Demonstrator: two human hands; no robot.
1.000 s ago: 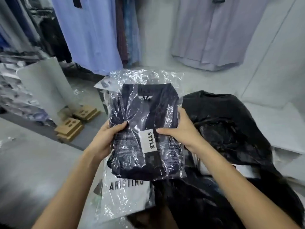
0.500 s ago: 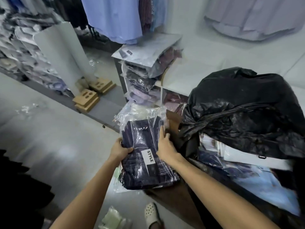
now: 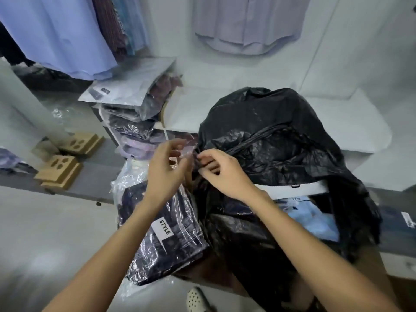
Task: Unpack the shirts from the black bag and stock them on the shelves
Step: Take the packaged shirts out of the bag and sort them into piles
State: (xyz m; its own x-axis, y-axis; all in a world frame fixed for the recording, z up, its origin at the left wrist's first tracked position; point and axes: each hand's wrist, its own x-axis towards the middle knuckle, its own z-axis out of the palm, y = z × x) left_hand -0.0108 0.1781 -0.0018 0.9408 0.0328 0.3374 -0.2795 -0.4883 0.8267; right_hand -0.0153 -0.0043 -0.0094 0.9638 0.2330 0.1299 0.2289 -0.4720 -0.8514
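Crumpled black bag (image 3: 281, 140) slumps open on the counter; wrapped dark shirt (image 3: 162, 230) lies flat just left.

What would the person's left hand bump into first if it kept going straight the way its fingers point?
Probably the black bag: the left hand points up and right toward its crumpled edge, where the right hand pinches. Depth is unclear, so it may pass over the wrapped shirts behind.

We have a single view, from a camera worn on the head, looking forward and steeply down along both forearms. It sits close above the black bag (image 3: 281, 143), with hanging shirts (image 3: 245, 21) at the top edge; the wide lens probably bends the edges.
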